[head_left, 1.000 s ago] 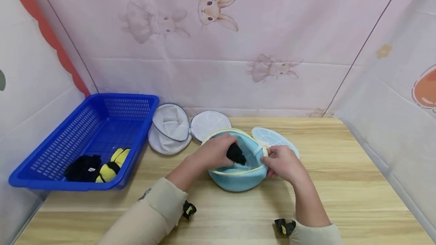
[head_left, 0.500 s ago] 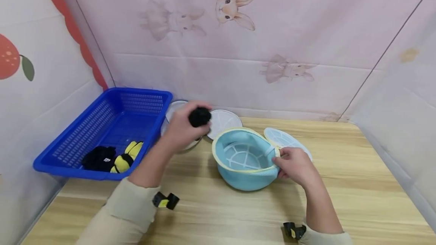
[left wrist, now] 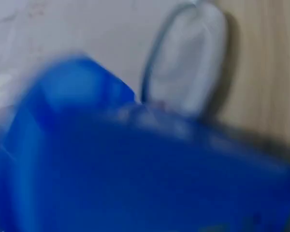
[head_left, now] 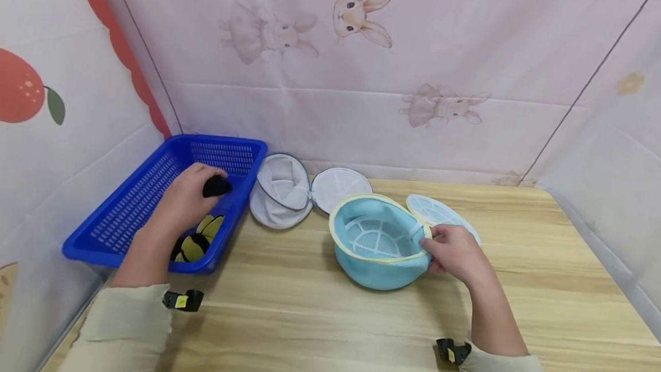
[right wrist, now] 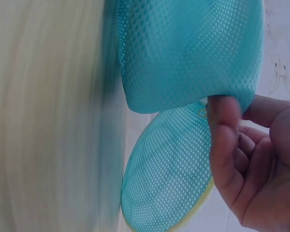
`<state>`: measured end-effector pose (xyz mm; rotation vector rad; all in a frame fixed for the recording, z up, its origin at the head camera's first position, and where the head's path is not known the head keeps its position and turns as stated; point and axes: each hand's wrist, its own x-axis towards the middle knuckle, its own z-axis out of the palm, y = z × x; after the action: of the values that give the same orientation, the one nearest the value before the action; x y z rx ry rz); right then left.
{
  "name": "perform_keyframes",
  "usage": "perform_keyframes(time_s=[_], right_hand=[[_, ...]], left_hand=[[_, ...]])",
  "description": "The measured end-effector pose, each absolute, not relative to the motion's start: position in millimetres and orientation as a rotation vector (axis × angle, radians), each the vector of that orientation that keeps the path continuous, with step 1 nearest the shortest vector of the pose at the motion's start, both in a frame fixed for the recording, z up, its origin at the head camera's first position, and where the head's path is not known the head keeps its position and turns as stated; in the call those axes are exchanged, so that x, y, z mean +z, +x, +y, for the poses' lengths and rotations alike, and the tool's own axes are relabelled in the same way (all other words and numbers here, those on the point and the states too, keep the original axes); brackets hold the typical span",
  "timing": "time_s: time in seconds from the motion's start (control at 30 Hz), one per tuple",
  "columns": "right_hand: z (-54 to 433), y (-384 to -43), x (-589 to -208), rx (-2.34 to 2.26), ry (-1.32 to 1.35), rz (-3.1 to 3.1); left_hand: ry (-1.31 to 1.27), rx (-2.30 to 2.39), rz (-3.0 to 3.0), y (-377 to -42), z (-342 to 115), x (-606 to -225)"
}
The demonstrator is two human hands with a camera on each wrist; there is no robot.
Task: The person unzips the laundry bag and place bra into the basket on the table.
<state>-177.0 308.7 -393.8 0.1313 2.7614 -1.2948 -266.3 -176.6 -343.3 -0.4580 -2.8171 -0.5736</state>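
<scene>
My left hand (head_left: 187, 197) holds a black rolled cloth bundle (head_left: 216, 186) over the blue plastic basket (head_left: 232, 251). Inside that basket lies a yellow-and-black cloth bundle (head_left: 198, 240); a second dark one is mostly hidden behind my left forearm. At the right, my right hand (head_left: 454, 251) pinches the rim of a light-blue mesh laundry bag (head_left: 379, 271) with yellow edging. The bag stands unzipped on the table, its ribbed bottom showing, and its round lid (right wrist: 164, 169) hangs folded back behind my fingers. Blur fills the left wrist view, where the basket wall (left wrist: 135, 179) shows.
A white mesh laundry bag (head_left: 281, 214) with dark edging rests beside the basket, its round lid (head_left: 341, 188) spread toward the back wall. The wood-grain table (head_left: 320, 326) is enclosed by printed cloth walls (head_left: 330, 113) at the back and sides.
My left hand has lifted the black bundle out of the light-blue bag and carried it left to the basket. My right hand has kept its pinch on the bag's rim. The head view has shifted slightly.
</scene>
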Motion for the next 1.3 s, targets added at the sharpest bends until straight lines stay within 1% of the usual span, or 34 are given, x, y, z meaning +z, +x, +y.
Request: perform_keyframes(time_s=[0.13,0.27,0.4,0.53,0.7,0.83,0.93,1.03,1.3], right_hand=[[314.4,-177.2,-396.0,-1.401,0.192,2.692],[324.2,-178.1,-396.7,-1.568,0.306,2.629],[332.5,-180.8,-397.8,-1.744,0.414,2.585],[336.3,-185.3,-401.7,-1.824,0.435,2.52],[338.6,-188.9,-408.7,-1.554,0.374,2.625],[336.0,-189.6,-413.7,-1.295,0.248,2.715],[328.2,-190.2,-416.4,-1.248,0.147,2.723],[320.6,-189.3,-415.3,-1.207,0.106,2.735],[330.8,-173.6,-398.2,-1.043,0.262,2.885]], left_hand=[[-0.43,-0.374,-2.95,-272.5,-200.4,-360.5],[-0.397,-0.341,-3.098,-275.8,-216.8,-373.3],[-0.419,-0.368,-3.199,-279.2,-224.4,-376.9],[-0.43,-0.392,-3.245,-280.6,-227.0,-376.1],[-0.417,-0.407,-3.279,-279.3,-227.9,-374.2],[-0.435,-0.428,-3.283,-277.3,-226.3,-370.9],[-0.439,-0.447,-3.284,-273.9,-220.5,-364.8],[-0.428,-0.45,-3.26,-269.6,-208.8,-355.0],[-0.429,-0.458,-3.015,-250.0,-160.4,-327.5]])
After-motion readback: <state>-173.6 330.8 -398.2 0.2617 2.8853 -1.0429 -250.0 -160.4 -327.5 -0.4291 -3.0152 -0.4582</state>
